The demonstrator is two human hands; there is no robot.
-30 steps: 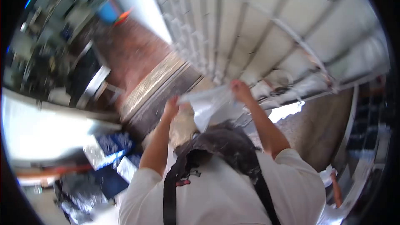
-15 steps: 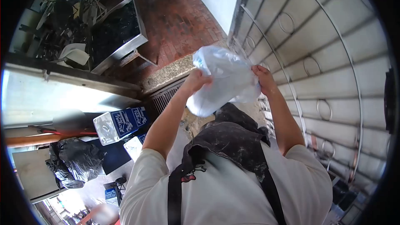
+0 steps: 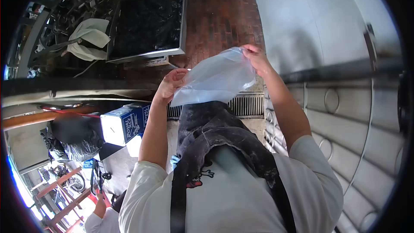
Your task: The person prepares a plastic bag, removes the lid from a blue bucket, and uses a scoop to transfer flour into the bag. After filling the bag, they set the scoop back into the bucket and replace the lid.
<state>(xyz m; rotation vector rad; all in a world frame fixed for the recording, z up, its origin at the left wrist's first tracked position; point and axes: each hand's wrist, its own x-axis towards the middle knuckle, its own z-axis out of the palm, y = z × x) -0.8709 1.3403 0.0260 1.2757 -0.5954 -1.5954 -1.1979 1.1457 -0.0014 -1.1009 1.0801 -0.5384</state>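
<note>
A thin, see-through plastic bag [image 3: 215,77] is stretched between my two hands, in front of my dark, stained apron [image 3: 211,125]. My left hand [image 3: 172,85] pinches its left edge, with the fingers bent toward the plastic. At the upper right corner of the bag, my right hand [image 3: 257,59] grips the plastic between thumb and fingers. The bag looks flat and creased; whether anything is inside cannot be seen.
A metal-edged tray [image 3: 183,17] with black plastic stands ahead on the left. Blue and white tins [image 3: 125,125] and black bags [image 3: 82,144] are at the left. A drain grate [image 3: 248,105] crosses the floor; a barred gate [image 3: 336,121] stands right. Another person [image 3: 103,220] is lower left.
The view has turned, and the tray now appears nearer the middle. The bag is spread wider and flatter, with my hands farther apart. Another person has come into view at the lower left.
</note>
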